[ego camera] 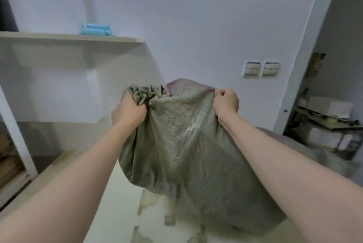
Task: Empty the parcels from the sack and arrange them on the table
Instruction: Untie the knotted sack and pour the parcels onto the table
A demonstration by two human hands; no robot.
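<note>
Blue rolls [96, 29]: upper left of the frame, lying in a small pile on a pale shelf [59, 36] fixed to the wall.
White post [15, 131]: left edge, slanting down towards the lower left.
Table [117, 213]: pale top across the lower centre, with patches where the surface is worn away.
Left hand [128, 111]: left of centre, fingers curled tight into a bunched fistful of cloth at the sack's upper left corner; forearm runs in from the lower left.
Sack [182, 140]: grey-green woven cloth filling the centre, held up by its top edge between both hands. It bulges below them, and its lower end lies on the table at lower right of centre. The cloth hides what is inside.
Pinkish cloth [182, 83]: shows just behind the sack's top edge; I cannot tell what it belongs to.
Right hand [225, 101]: right of centre, closed in a fist on the sack's upper right edge, thumb pressed over the cloth.
Wall switches [261, 69]: two plates side by side on the white wall, right of centre.
Cluttered rack [330, 125]: far right, boxes and papers, blurred.
</note>
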